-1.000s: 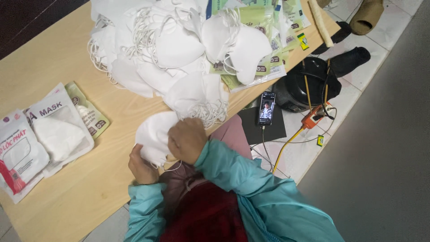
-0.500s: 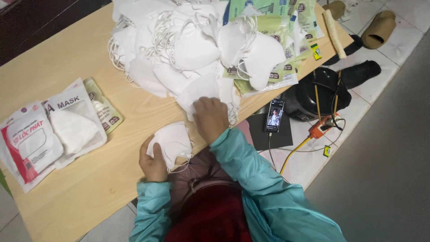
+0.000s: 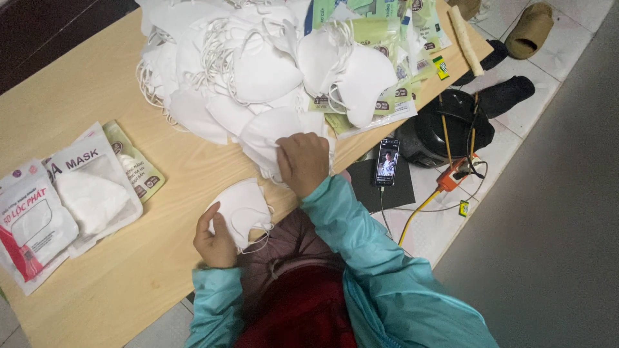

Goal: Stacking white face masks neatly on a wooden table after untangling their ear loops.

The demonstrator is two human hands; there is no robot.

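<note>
My left hand (image 3: 214, 241) holds a white folded face mask (image 3: 244, 207) flat near the front edge of the wooden table (image 3: 84, 84), thumb on the mask's left side. My right hand (image 3: 303, 162) reaches forward, its fingers closed on the near edge of a white mask (image 3: 267, 135) at the bottom of a big pile of loose white masks (image 3: 258, 58) with ear loops. Both sleeves are teal.
Packaged masks in clear-and-white bags (image 3: 90, 187) lie at the table's left end. Green-printed empty bags (image 3: 387, 38) sit under the pile's right side. Beyond the table's right edge are a phone (image 3: 387, 161) on a dark pad, an orange cable (image 3: 425, 206), a black pot (image 3: 445, 129) and slippers (image 3: 529, 29).
My right hand has left the mask at the table's edge and moved up to the pile, taking hold of a mask there. My left hand stays on the first mask.
</note>
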